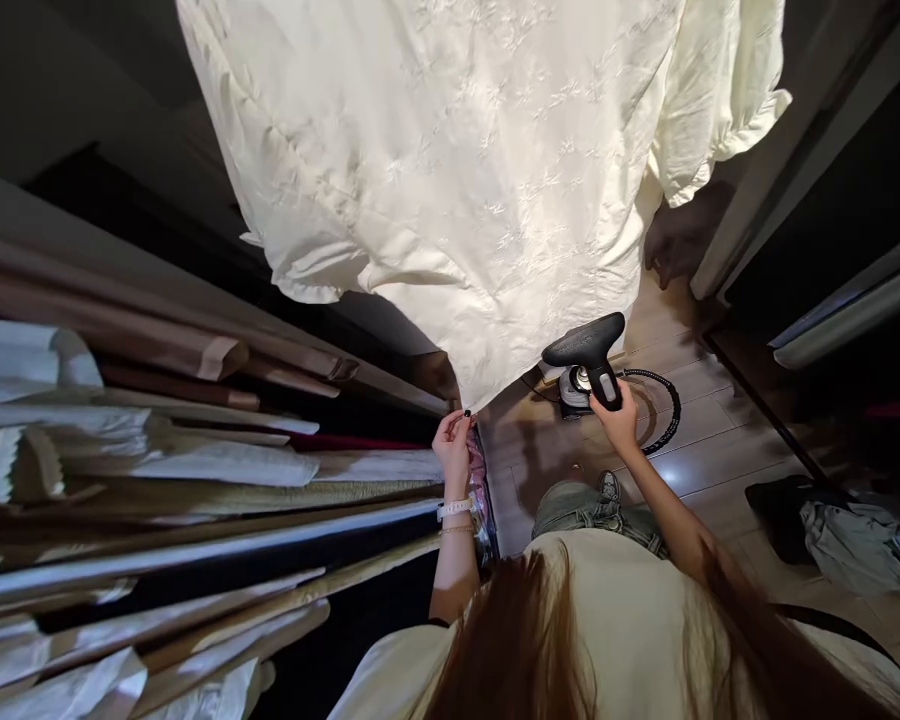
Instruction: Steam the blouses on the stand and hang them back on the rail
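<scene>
A cream embroidered garment [480, 170] hangs in front of me, filling the upper middle of the view. My left hand [454, 440] pinches its bottom hem at the lowest corner, with a white watch on the wrist. My right hand [616, 415] grips the handle of a black garment steamer head [586, 345], held just below and to the right of the hem. A black hose [664, 400] loops from the steamer to its base unit [574, 390] on the wooden floor.
Hanging clothes on a rack [157, 480] crowd the left side. A door frame and dark opening [795, 180] stand at the right. A dark bag and crumpled grey cloth [840, 530] lie on the floor at lower right.
</scene>
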`<action>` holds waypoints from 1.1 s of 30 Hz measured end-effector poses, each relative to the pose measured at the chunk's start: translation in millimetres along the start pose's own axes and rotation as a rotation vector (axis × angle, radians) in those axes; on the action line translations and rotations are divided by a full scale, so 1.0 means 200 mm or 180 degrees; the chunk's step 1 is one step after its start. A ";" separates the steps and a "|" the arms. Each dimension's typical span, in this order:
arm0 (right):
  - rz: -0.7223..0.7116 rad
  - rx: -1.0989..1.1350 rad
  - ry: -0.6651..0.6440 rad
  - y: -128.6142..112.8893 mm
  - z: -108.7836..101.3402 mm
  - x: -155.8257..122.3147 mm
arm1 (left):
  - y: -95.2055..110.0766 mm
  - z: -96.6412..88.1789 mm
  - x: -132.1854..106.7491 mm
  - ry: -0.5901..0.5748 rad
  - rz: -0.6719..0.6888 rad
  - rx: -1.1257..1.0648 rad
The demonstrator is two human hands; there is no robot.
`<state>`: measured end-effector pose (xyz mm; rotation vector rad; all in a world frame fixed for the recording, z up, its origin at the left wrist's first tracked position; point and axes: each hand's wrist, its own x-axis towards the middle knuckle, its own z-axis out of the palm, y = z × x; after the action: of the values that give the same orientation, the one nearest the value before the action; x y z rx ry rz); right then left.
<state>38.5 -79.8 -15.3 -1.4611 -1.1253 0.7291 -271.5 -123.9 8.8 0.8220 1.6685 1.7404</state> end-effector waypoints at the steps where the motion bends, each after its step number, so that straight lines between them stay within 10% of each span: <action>1: -0.0056 -0.0034 -0.0082 -0.01 0.00 0.00 | 0.01 -0.02 -0.02 -0.0008 0.0005 0.0019; 18: -0.2925 -0.2269 -0.2095 -0.41 -0.11 0.09 | 0.19 -0.30 -0.19 -0.0254 -0.0091 0.0591; 33: -0.3302 -0.2751 -0.2164 -0.50 0.05 -0.04 | 0.32 -0.43 -0.23 -0.0696 0.1086 0.1643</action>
<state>1.2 -87.3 78.4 -0.9883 -2.6511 -0.0850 -309.2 -217.1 69.2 1.5496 1.9328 1.3613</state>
